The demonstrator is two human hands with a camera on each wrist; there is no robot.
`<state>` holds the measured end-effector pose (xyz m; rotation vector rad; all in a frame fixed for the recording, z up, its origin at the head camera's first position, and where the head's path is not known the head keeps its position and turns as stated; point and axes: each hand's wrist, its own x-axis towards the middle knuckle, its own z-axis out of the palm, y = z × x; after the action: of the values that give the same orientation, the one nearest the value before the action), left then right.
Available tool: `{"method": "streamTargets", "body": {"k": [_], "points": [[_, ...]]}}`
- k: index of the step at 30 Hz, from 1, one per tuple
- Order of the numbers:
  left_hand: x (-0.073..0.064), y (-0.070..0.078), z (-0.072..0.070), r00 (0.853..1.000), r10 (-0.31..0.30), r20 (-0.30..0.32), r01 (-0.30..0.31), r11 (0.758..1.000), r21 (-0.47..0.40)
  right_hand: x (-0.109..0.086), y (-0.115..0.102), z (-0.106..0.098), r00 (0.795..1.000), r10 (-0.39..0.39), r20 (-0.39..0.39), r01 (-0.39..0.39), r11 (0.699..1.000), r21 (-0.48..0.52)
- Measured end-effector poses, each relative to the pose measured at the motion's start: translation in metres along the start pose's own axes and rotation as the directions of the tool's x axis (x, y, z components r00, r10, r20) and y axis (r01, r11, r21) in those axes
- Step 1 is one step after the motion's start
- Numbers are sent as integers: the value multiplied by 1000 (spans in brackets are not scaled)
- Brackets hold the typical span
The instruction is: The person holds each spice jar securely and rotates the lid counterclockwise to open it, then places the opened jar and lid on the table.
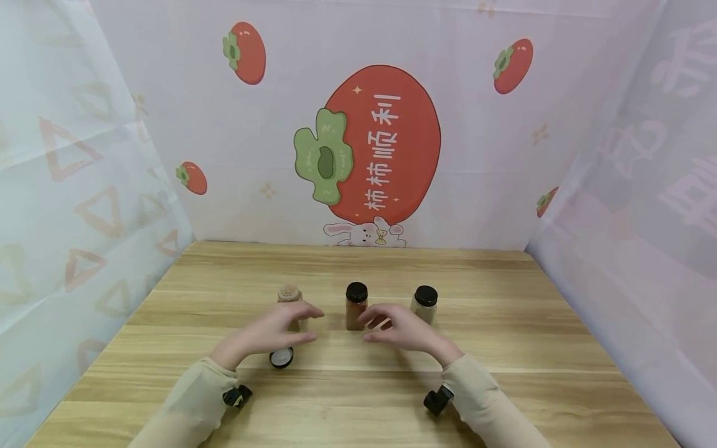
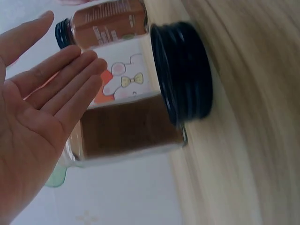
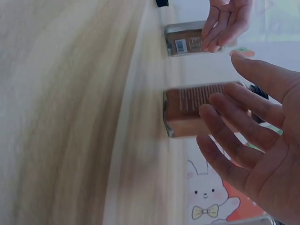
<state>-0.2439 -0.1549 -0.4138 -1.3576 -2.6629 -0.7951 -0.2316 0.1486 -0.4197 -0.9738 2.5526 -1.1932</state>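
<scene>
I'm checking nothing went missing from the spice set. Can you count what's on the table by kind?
Jars with a black cap on: 2, the middle jar and the right jar
Jars without a cap, shaker top showing: 1, the left jar
Loose black caps: 1, the cap lying by the left hand
Total: 4

Beige sleeves (image 1: 190,404), black wrist-worn cameras (image 1: 238,396)
</scene>
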Motion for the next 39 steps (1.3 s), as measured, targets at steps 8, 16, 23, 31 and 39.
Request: {"method": "streamTargets", "body": {"k": [8, 16, 23, 31, 39], "points": [[14, 6, 13, 997, -74, -36, 73, 997, -31, -3, 2, -6, 995, 0, -104, -3, 999, -35], [29, 13, 27, 980, -162, -115, 160, 987, -27, -2, 1, -8, 976, 10, -218, -25, 998, -64], [42, 16, 33, 956, -244, -165, 241, 970, -39, 3, 2, -8, 960, 41, -278, -63, 996, -70], [55, 15, 36, 942, -292, -168, 281, 956, -87, 12, 2, -7, 948, 67, -310, -77, 997, -22], [61, 10, 40, 934, -318, -161, 305, 947, -101, 20, 2, -7, 937, 110, -333, -109, 994, 24]]}}
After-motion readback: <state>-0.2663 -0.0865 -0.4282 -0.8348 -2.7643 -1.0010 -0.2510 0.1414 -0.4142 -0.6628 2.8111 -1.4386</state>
